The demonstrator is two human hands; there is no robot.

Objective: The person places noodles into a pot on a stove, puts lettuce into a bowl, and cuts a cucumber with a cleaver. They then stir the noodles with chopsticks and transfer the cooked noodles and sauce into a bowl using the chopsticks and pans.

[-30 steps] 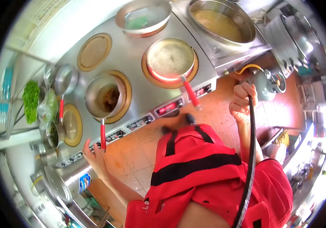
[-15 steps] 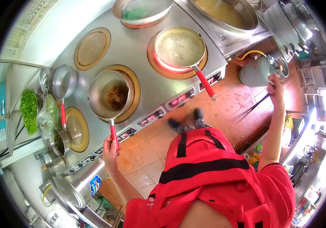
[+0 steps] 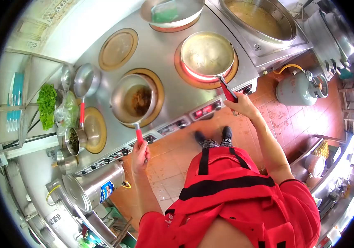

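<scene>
My left hand (image 3: 140, 156) is closed round the red handle of a saucepan (image 3: 119, 97) with brown food and a little liquid inside. This saucepan is slightly tilted over a burner at the front of the steel stove (image 3: 160, 62). My right hand (image 3: 242, 106) is closed on a long dark utensil (image 3: 227, 88), which lies along the red handle of a second pan (image 3: 208, 53). Pale liquid fills that pan, and the burner beneath it glows red. Whether my right fingers also grip the red handle is hard to see.
At the back sit a wide pan (image 3: 172, 18) with something green and a big pot of broth (image 3: 255, 20). Another saucepan (image 3: 87, 80), lettuce (image 3: 47, 105) and a small pot (image 3: 74, 140) are on the left. A gas cylinder (image 3: 296, 89) stands on the tiled floor.
My right hand has swung in from the far right, bringing the dark utensil to the second pan's handle. My left hand stays on its saucepan. The pale liquid looks less frothy.
</scene>
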